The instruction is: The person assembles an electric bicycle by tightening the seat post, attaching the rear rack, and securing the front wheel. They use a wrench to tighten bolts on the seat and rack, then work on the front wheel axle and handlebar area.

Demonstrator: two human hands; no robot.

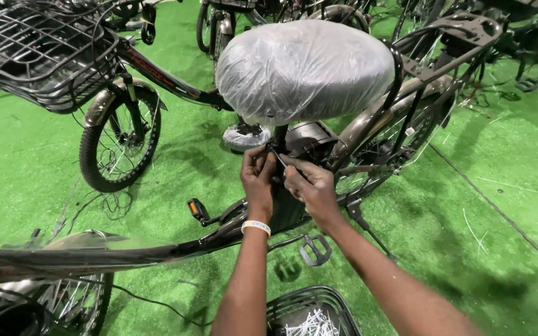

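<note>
Directly under the plastic-wrapped saddle [304, 68], both hands meet at the upright seat post [279, 138]: the left hand [258, 180] and right hand [309, 184] each pinch a thin dark tie [279, 159] lying just between their fingertips.

Both hands meet just under the plastic-wrapped saddle [305, 68] of a dark bicycle [175, 84] standing on green artificial turf [499, 162]. The left hand [258, 180], a white wristband [256, 226] on its wrist, and the right hand [311, 186] pinch a small part at the seat post [279, 138]. A wire basket [38, 56] sits over the front wheel [119, 140].
</note>
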